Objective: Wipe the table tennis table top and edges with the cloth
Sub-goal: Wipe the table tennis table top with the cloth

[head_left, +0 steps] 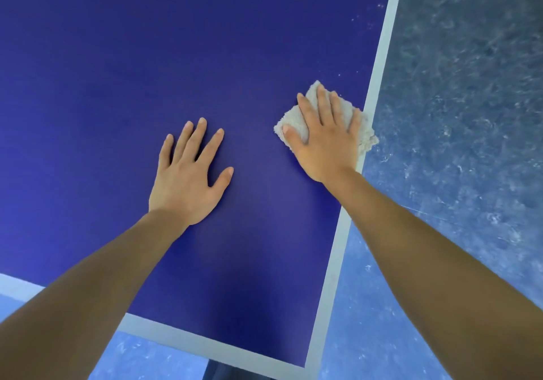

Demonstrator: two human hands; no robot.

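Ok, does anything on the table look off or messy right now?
Only small things: pale specks dot the dark blue table tennis table top near its white right edge line, beyond the beige terry cloth under the right hand. The cloth's frayed corner overhangs that edge. No damage visible.

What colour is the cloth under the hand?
The cloth is a pale beige, off-white colour with a fuzzy texture, seen in the head view.
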